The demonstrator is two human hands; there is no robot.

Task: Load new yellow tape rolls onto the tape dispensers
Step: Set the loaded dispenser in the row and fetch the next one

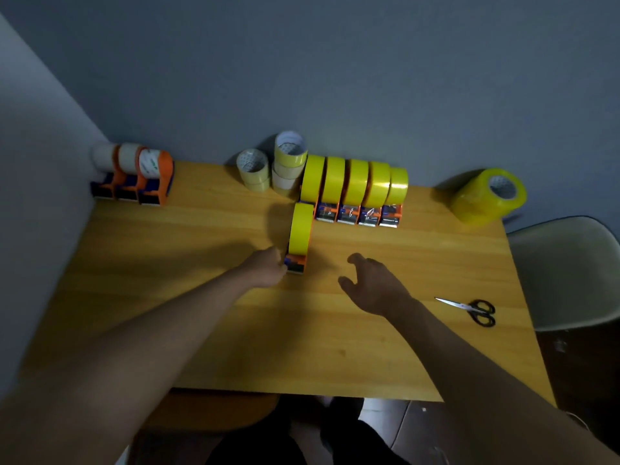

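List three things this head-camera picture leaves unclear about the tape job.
- Head view: left hand fingertips hidden behind the nearest dispenser; grip unclear.
- Head view: printing on the row of loaded dispensers too small.
- Head view: sleeve of yellow rolls: count hidden by its wrap.

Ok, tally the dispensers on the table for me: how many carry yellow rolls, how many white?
Dispensers with yellow rolls: 6, five in the back row plus one by the left hand
Dispensers with white rolls: 3
Total: 9
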